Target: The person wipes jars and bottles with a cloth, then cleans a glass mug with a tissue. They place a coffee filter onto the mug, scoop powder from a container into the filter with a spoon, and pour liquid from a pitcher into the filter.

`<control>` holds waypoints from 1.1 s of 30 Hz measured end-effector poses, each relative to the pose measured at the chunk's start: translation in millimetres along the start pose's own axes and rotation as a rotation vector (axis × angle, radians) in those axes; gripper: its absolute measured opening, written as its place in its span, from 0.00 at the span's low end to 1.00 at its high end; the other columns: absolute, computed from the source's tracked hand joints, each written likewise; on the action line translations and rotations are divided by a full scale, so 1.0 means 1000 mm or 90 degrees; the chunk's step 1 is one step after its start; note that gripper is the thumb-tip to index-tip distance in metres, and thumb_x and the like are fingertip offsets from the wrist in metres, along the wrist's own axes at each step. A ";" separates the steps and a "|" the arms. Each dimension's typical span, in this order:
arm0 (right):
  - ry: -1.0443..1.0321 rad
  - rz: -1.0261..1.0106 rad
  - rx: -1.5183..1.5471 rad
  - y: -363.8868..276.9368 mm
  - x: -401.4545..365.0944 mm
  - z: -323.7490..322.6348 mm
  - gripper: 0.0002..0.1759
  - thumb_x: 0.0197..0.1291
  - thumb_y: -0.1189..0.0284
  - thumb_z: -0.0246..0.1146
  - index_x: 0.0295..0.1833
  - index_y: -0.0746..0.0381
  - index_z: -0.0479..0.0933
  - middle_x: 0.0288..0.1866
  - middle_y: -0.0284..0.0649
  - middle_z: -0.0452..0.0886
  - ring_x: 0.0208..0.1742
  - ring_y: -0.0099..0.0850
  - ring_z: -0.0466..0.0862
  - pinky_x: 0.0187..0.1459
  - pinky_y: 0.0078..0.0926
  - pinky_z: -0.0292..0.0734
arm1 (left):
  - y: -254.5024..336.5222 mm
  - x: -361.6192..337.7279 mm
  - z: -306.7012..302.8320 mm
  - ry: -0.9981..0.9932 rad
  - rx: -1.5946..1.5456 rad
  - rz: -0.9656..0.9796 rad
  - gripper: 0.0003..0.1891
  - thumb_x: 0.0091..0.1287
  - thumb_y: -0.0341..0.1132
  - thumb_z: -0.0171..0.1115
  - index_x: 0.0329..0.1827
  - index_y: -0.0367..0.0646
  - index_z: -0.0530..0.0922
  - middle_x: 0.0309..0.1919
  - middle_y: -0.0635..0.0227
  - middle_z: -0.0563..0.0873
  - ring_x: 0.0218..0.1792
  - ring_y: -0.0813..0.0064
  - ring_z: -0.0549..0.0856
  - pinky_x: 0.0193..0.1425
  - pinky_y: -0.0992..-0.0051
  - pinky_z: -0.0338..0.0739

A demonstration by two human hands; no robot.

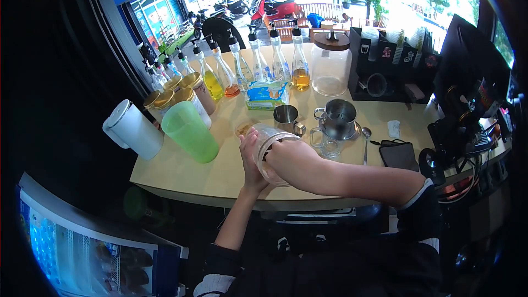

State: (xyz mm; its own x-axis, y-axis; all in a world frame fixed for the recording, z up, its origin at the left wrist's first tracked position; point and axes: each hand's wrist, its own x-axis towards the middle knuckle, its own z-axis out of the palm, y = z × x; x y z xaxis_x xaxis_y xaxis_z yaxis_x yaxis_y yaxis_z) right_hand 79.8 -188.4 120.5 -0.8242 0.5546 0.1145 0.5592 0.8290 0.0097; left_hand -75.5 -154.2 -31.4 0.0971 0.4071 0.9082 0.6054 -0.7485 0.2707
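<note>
My left hand (252, 159) is wrapped round the side of a clear wide-mouthed jar (269, 138), which is tilted above the counter's front edge. Into the jar's mouth reaches my right hand (290, 159); its fingers are hidden inside, so what they hold cannot be seen. Some light brown stuff shows near the far end of the jar. Just beyond the jar stands a metal pitcher (286, 116). A glass mug (325, 144) and a metal cup (339, 116) are to the right of it.
A green pitcher (190, 132) and a white jug (133, 130) stand left on the counter (231, 181). Pump bottles (256, 58), a wipes pack (267, 95) and a lidded glass jar (331, 69) line the back. A spoon (366, 143) and dark pouch (399, 155) lie right.
</note>
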 end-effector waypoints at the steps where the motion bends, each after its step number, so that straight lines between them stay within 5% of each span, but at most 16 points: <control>1: 0.006 -0.006 0.001 0.001 0.000 0.001 0.04 0.43 0.78 0.64 0.29 0.65 0.81 0.29 0.45 0.83 0.31 0.38 0.86 0.32 0.30 0.82 | 0.000 0.000 0.000 0.000 -0.001 0.000 0.53 0.46 0.52 0.75 0.69 0.38 0.53 0.66 0.51 0.63 0.69 0.49 0.61 0.74 0.45 0.40; 19: -0.033 -0.022 0.144 0.014 -0.008 -0.012 0.04 0.46 0.80 0.62 0.30 0.70 0.80 0.28 0.52 0.81 0.33 0.46 0.84 0.36 0.37 0.81 | -0.004 -0.003 0.009 0.001 -0.032 -0.041 0.56 0.41 0.54 0.77 0.68 0.37 0.54 0.65 0.52 0.65 0.68 0.50 0.62 0.74 0.46 0.44; 31: 0.046 0.003 0.309 0.053 -0.018 -0.043 0.10 0.47 0.83 0.56 0.35 0.71 0.81 0.30 0.53 0.82 0.36 0.46 0.83 0.43 0.35 0.77 | -0.001 0.001 0.020 0.005 -0.111 -0.199 0.56 0.39 0.44 0.81 0.68 0.35 0.54 0.61 0.53 0.64 0.64 0.54 0.65 0.69 0.58 0.60; 33: 0.047 0.004 0.343 0.062 -0.021 -0.045 0.10 0.47 0.82 0.57 0.36 0.71 0.81 0.29 0.53 0.82 0.35 0.44 0.83 0.42 0.33 0.77 | 0.005 0.005 0.021 0.011 -0.078 -0.231 0.52 0.39 0.35 0.82 0.65 0.40 0.55 0.58 0.58 0.67 0.61 0.64 0.71 0.64 0.65 0.69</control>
State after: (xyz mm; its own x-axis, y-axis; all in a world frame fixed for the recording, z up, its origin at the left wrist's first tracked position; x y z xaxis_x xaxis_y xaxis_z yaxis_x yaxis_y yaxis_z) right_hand 135.5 -152.0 163.6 -0.8015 0.5694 0.1829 0.4229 0.7558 -0.4999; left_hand -55.3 -145.2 -32.3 -0.1196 0.6486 0.7517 0.4996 -0.6149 0.6101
